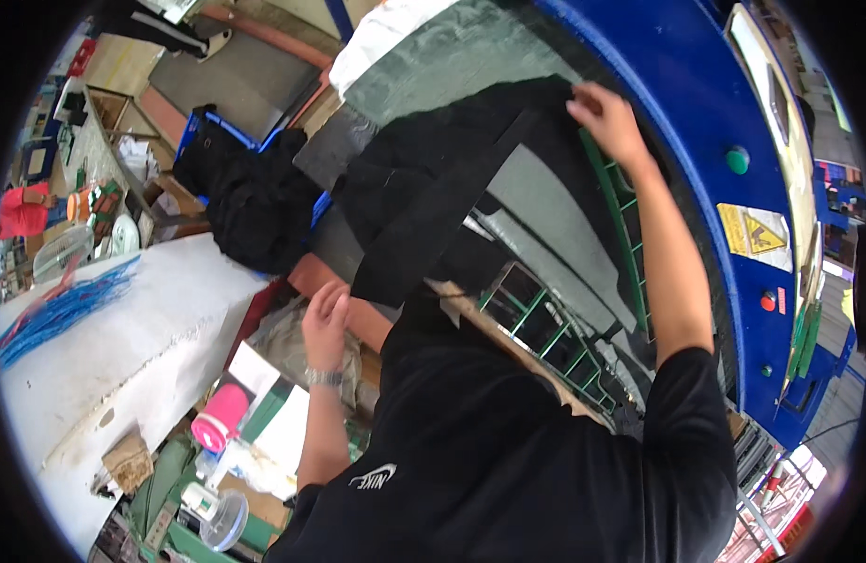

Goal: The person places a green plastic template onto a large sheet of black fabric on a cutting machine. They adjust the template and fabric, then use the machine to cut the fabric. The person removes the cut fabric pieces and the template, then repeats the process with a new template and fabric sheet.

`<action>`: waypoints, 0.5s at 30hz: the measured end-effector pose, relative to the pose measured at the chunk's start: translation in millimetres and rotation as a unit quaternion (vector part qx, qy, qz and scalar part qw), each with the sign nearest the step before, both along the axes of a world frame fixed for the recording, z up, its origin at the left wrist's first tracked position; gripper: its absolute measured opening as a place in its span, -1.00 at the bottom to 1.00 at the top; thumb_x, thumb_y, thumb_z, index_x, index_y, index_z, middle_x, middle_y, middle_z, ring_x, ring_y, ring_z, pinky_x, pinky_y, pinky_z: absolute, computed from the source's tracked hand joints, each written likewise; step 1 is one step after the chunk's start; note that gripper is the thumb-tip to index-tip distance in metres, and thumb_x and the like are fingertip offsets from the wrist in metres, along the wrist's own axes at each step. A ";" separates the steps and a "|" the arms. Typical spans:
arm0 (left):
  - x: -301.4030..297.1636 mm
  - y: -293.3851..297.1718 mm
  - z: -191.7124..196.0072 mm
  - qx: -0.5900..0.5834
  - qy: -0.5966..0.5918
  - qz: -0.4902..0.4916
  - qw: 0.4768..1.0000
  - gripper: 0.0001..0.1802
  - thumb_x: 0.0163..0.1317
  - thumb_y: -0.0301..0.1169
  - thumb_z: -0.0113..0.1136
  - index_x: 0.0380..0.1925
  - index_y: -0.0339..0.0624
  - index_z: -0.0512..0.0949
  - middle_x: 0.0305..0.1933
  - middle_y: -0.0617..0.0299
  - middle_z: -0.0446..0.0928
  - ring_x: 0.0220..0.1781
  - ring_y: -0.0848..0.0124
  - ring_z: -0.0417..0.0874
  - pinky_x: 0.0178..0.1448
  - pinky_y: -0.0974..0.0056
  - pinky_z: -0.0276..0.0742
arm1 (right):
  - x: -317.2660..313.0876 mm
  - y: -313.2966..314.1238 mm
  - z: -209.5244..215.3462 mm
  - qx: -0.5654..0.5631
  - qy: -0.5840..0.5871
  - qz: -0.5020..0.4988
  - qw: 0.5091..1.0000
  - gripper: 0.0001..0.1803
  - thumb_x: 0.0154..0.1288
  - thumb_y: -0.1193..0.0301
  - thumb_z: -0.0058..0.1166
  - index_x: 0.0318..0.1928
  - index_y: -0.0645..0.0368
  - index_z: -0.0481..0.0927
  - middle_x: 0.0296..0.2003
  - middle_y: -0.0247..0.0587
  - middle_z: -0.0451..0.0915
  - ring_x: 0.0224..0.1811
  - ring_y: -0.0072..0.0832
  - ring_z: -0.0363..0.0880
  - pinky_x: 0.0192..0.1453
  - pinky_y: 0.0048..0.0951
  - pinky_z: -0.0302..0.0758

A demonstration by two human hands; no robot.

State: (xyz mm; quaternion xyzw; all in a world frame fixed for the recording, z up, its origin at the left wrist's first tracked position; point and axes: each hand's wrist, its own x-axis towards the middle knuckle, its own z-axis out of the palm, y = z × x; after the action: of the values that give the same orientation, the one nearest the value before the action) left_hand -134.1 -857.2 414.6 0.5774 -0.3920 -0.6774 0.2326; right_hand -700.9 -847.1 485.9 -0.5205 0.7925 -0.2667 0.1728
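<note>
A large piece of black cloth (423, 178) spreads over the grey-green surface of a blue machine. My right hand (609, 122) is at the cloth's far right corner, its thumb and fingers closed on the edge. My left hand (327, 324), with a metal watch on the wrist, is at the near left corner. Its fingers are curled against the cloth's edge, and their tips are partly hidden. Between the hands the cloth lies at a slant, with a straight folded band along its near side. Green metal bars (536, 319) show below it.
A blue crate (254, 143) heaped with black cloth stands on the left. The machine's curved blue housing (672, 103) rises close on the right, with a green button (737, 160). A white table (123, 347) bearing blue strands (71, 305) and a pink container (219, 418) are at lower left.
</note>
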 end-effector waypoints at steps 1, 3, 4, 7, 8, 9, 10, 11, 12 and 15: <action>9.6 -4.4 -8.6 -0.090 -0.060 -0.058 0.993 -0.53 0.50 -0.35 0.26 0.33 -0.26 0.48 0.16 0.16 0.67 0.13 0.49 0.67 0.11 0.35 0.64 | 9.2 29.3 8.9 -0.002 0.071 -0.018 0.997 -0.55 0.36 0.29 0.34 0.14 0.32 0.63 -0.12 0.01 0.73 -0.04 -0.21 0.74 0.10 -0.26 0.62; 4.2 -20.4 -2.5 -0.122 -0.067 -0.066 0.988 -0.55 0.49 -0.33 0.28 0.30 -0.27 0.51 0.14 0.18 0.68 0.12 0.50 0.67 0.10 0.40 0.60 | 27.3 99.2 27.9 0.051 0.199 -0.050 0.977 -0.37 0.28 0.24 0.38 0.29 0.25 0.55 0.15 0.09 0.61 0.23 0.01 0.59 0.31 -0.08 0.52; -10.7 -31.6 12.7 -0.122 -0.057 -0.094 0.986 -0.59 0.50 -0.36 0.26 0.27 -0.28 0.53 0.12 0.17 0.69 0.12 0.49 0.69 0.12 0.38 0.61 | 37.1 134.8 32.4 0.102 0.205 -0.097 0.969 -0.17 0.20 0.15 0.44 0.43 0.16 0.43 0.27 0.08 0.52 0.32 0.05 0.49 0.37 -0.03 0.46; -85.0 -55.2 45.6 -0.182 0.027 -0.220 0.958 -0.65 0.49 -0.45 0.24 0.21 -0.32 0.56 0.08 0.14 0.69 0.13 0.44 0.69 0.24 0.35 0.57 | 69.2 198.7 37.2 0.244 0.181 -0.196 0.932 0.02 0.05 0.15 0.56 0.49 0.14 0.35 0.33 0.13 0.48 0.40 0.10 0.43 0.42 -0.02 0.45; -119.7 -62.2 50.8 -0.162 0.060 -0.284 0.943 -0.63 0.51 -0.39 0.22 0.24 -0.31 0.55 0.10 0.13 0.70 0.14 0.44 0.70 0.19 0.33 0.61 | 65.3 215.7 34.1 0.224 0.163 -0.195 0.941 -0.02 0.06 0.17 0.55 0.47 0.16 0.38 0.30 0.11 0.51 0.38 0.08 0.47 0.42 -0.05 0.46; -156.0 -66.0 54.2 -0.142 0.089 -0.344 0.924 -0.60 0.54 -0.34 0.20 0.26 -0.29 0.53 0.11 0.13 0.70 0.16 0.44 0.71 0.13 0.31 0.65 | 58.9 229.1 29.0 0.201 0.145 -0.192 0.950 -0.05 0.06 0.19 0.54 0.44 0.18 0.40 0.27 0.10 0.55 0.35 0.05 0.50 0.42 -0.08 0.47; -192.6 -67.3 52.9 -0.107 0.118 -0.391 0.906 -0.58 0.54 -0.32 0.20 0.28 -0.31 0.52 0.14 0.10 0.69 0.18 0.39 0.71 0.16 0.28 0.66 | 57.4 228.0 35.1 0.198 0.133 -0.189 0.952 -0.07 0.06 0.21 0.53 0.43 0.20 0.42 0.25 0.09 0.56 0.33 0.05 0.52 0.43 -0.09 0.47; -229.3 -67.6 51.1 -0.072 0.141 -0.438 0.885 -0.55 0.54 -0.30 0.19 0.30 -0.32 0.50 0.17 0.06 0.68 0.21 0.35 0.71 0.18 0.24 0.67 | 58.9 218.5 45.9 0.194 0.119 -0.187 0.956 -0.09 0.06 0.23 0.53 0.41 0.21 0.43 0.24 0.09 0.58 0.32 0.04 0.54 0.43 -0.11 0.47; -266.9 -60.8 48.3 -0.025 0.161 -0.443 0.882 -0.52 0.55 -0.29 0.18 0.33 -0.34 0.46 0.20 0.01 0.66 0.23 0.30 0.70 0.20 0.22 0.68 | 58.5 216.9 53.3 0.190 0.107 -0.186 0.958 -0.12 0.07 0.25 0.52 0.40 0.23 0.45 0.22 0.09 0.60 0.31 0.03 0.55 0.43 -0.12 0.47; -371.2 -25.7 27.5 0.125 0.190 -0.439 0.869 -0.42 0.52 -0.35 0.22 0.41 -0.41 0.34 0.24 -0.15 0.60 0.21 0.14 0.72 0.21 0.14 0.73 | 45.7 240.3 57.8 0.142 0.095 -0.189 0.967 -0.11 0.04 0.24 0.51 0.39 0.22 0.46 0.22 0.09 0.60 0.28 0.02 0.57 0.36 -0.11 0.52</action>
State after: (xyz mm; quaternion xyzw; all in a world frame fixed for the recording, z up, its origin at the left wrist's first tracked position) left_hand -505.3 -882.9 442.1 0.2300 -0.4656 -0.8495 -0.0928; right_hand -655.2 -606.8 543.7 -0.3542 0.9191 -0.1284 0.1155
